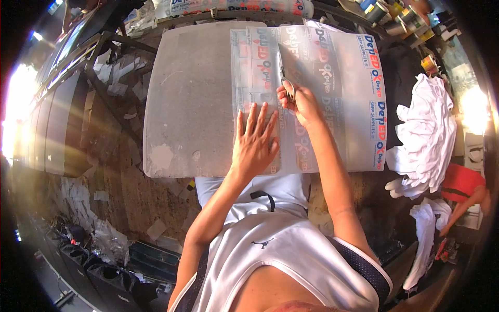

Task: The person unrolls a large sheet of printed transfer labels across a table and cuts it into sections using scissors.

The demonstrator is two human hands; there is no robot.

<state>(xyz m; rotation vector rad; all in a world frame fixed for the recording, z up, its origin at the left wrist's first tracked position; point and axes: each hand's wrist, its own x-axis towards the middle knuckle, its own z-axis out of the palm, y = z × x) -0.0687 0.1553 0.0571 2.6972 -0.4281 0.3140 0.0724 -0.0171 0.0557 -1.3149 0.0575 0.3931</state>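
A grey board (192, 93) lies in front of me, with printed translucent sheets (358, 125) over its middle and right part. My left hand (255, 136) rests flat on the printed film, fingers spread, holding nothing. Just right of it, my right hand (301, 101) is closed around the handles of a pair of scissors (281, 70). The blades point away from me, along a lengthwise edge between two parts of the film. Whether the blades are open or closed is too small to tell.
White folded garments (426, 135) are piled at the right. Beyond them is a person in red (462, 183). Thread spools (377, 11) stand at the upper right, and a printed roll (239, 8) lies past the far edge. A metal frame (112, 99) is at the left.
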